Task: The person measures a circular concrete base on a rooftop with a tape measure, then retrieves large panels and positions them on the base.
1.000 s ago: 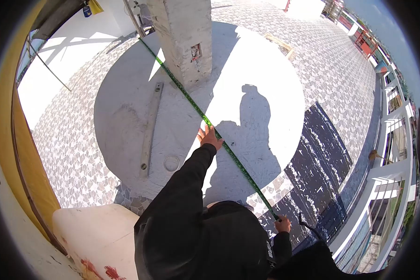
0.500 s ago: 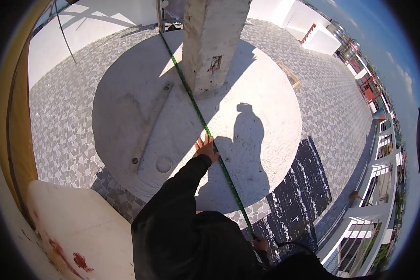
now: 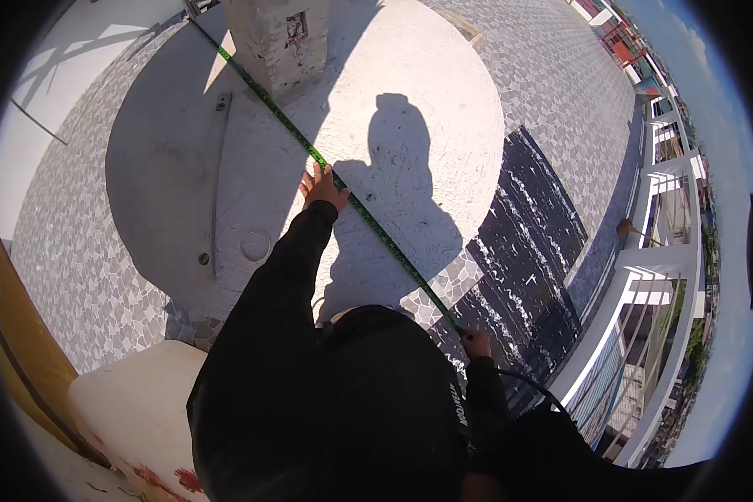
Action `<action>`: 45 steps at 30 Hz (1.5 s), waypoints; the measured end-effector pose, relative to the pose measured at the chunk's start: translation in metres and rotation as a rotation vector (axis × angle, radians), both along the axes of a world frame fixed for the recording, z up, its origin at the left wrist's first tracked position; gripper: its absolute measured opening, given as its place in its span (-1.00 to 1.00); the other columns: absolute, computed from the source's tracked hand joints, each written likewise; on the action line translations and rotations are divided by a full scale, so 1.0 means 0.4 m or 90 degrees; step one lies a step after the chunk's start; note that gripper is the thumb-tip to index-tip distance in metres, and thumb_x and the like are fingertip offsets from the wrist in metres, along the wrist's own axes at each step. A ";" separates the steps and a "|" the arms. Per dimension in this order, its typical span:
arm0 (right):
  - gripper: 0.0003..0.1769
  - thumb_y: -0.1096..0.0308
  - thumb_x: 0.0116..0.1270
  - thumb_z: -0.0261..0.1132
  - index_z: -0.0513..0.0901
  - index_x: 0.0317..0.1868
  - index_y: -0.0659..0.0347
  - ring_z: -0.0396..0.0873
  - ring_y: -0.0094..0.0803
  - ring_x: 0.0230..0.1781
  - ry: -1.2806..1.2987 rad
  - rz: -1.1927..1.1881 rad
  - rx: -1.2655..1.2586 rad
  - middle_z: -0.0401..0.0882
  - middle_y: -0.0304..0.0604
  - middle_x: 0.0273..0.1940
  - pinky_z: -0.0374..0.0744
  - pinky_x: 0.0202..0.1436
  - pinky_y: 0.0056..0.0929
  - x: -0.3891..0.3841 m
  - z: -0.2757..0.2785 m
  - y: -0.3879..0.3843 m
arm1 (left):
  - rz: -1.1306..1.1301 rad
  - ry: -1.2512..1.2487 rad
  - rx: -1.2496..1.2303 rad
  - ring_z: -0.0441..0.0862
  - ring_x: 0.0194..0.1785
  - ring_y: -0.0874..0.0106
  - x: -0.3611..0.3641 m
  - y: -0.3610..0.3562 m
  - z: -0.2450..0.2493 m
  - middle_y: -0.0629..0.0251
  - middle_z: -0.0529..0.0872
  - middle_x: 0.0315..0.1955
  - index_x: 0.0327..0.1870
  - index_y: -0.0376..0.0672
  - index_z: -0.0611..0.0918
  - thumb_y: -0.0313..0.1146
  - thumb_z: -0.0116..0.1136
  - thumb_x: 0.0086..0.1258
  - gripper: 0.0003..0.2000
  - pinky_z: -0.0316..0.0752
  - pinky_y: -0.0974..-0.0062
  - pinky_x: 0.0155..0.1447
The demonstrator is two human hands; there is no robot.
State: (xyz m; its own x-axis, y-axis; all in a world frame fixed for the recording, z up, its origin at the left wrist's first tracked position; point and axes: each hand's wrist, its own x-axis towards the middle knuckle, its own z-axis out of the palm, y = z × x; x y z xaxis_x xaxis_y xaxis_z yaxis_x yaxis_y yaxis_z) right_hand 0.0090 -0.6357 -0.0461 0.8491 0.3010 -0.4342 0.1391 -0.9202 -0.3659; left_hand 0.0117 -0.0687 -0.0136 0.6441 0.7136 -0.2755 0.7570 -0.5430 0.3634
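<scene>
Green measuring tape [image 3: 392, 248], 1 item: stretched on a diagonal over the round slab, passing just beside the column's foot and reaching the right hand over the dark sheet. Its far end, near the upper left edge of view, is too small to tell how it is fixed. Markings run along it; figures not legible.

Floor [image 3: 560, 88], 1: grey-and-white broken-stone pattern, around the slab.

Round slab [image 3: 456, 134], 1: pale, rough surface, part sunlit, part shaded.

Column [image 3: 274, 50], 1: worn concrete, standing on the slab, with an opening in its side.

Dark sheet [image 3: 527, 226], 1: white-streaked, on the floor beside the slab.

Straight bar [image 3: 212, 184], 1: pale, a hole near each end, lying on the slab left of the tape, well apart from it.

Hands, 2, well apart, black sleeves. Right hand [image 3: 476, 344]: closed around the tape's near end. Left hand [image 3: 325, 190]: fingers spread over the tape mid-slab; whether they pinch it, cannot tell. Handling note, by judgement: a steady, even pull from the right hand should hold the line straight; light left fingers should guide without bending it sideways, with no twist and no snag at the column's foot or slab edge.

Thin ring [image 3: 243, 246], 1: on the slab, right of the bar's near end.
</scene>
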 end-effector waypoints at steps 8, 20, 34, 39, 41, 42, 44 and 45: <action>-0.62 0.21 0.08 0.26 0.63 -0.10 0.19 0.61 -0.12 -0.27 0.174 0.073 0.023 0.63 0.03 -0.28 0.55 -0.18 -0.21 0.056 0.045 0.001 | -0.046 0.022 0.142 -0.07 0.43 -0.12 0.027 0.023 -0.132 0.23 0.00 0.44 0.41 0.09 0.16 0.29 0.08 0.12 -0.15 -0.09 -0.08 0.40; -0.39 -0.02 0.04 0.31 0.55 0.05 0.19 0.55 -0.14 -0.09 0.199 0.055 0.136 0.60 0.00 -0.12 0.48 0.01 -0.28 0.078 0.087 0.169 | -0.069 0.042 0.142 -0.05 0.43 -0.12 0.029 0.021 -0.115 0.12 0.02 0.43 0.42 0.07 0.12 0.27 0.09 0.14 -0.15 -0.04 -0.05 0.40; -0.50 0.08 0.13 0.24 0.60 0.05 0.16 0.56 -0.20 -0.02 0.241 0.113 0.253 0.62 -0.05 -0.05 0.48 0.04 -0.35 0.144 0.006 0.313 | -0.070 0.076 0.169 0.04 0.39 -0.16 0.034 0.021 -0.125 0.13 0.03 0.43 0.42 0.04 0.13 0.31 0.05 0.12 -0.12 0.09 -0.10 0.34; -0.57 0.14 0.21 0.18 0.61 0.01 0.20 0.51 -0.17 0.02 0.293 0.105 0.241 0.56 -0.03 0.01 0.42 0.10 -0.33 0.152 0.040 0.320 | -0.072 0.070 0.162 0.04 0.39 -0.16 0.037 0.019 -0.117 0.14 0.02 0.43 0.43 0.03 0.11 0.33 0.02 0.11 -0.11 0.08 -0.12 0.33; -0.56 0.16 0.18 0.19 0.61 0.02 0.19 0.52 -0.19 0.00 0.288 0.121 0.219 0.58 -0.03 -0.02 0.43 0.09 -0.34 0.152 0.058 0.327 | -0.063 0.072 0.161 0.01 0.40 -0.16 0.037 0.021 -0.125 0.14 0.02 0.43 0.43 0.03 0.12 0.33 0.03 0.11 -0.11 0.06 -0.13 0.34; -0.56 0.16 0.18 0.19 0.61 0.02 0.19 0.52 -0.19 0.00 0.287 0.118 0.220 0.58 -0.03 -0.02 0.43 0.09 -0.34 0.153 0.045 0.327 | -0.067 0.071 0.161 0.01 0.40 -0.16 0.035 0.018 -0.121 0.14 0.02 0.43 0.43 0.03 0.12 0.33 0.03 0.11 -0.11 0.06 -0.13 0.34; -0.53 0.15 0.08 0.22 0.63 0.00 0.15 0.56 -0.24 -0.05 0.270 0.115 0.221 0.63 -0.10 -0.06 0.49 0.02 -0.36 0.160 0.020 0.327 | -0.063 0.062 0.147 0.01 0.40 -0.17 0.034 0.012 -0.110 0.10 0.02 0.43 0.43 0.03 0.13 0.29 0.05 0.12 -0.12 0.03 -0.09 0.37; -0.53 0.15 0.08 0.22 0.63 0.00 0.15 0.56 -0.24 -0.05 0.268 0.113 0.223 0.63 -0.10 -0.06 0.49 0.02 -0.36 0.159 0.029 0.329 | -0.065 0.060 0.148 0.01 0.40 -0.17 0.034 0.010 -0.105 0.10 0.02 0.43 0.43 0.03 0.13 0.29 0.05 0.12 -0.12 0.03 -0.09 0.37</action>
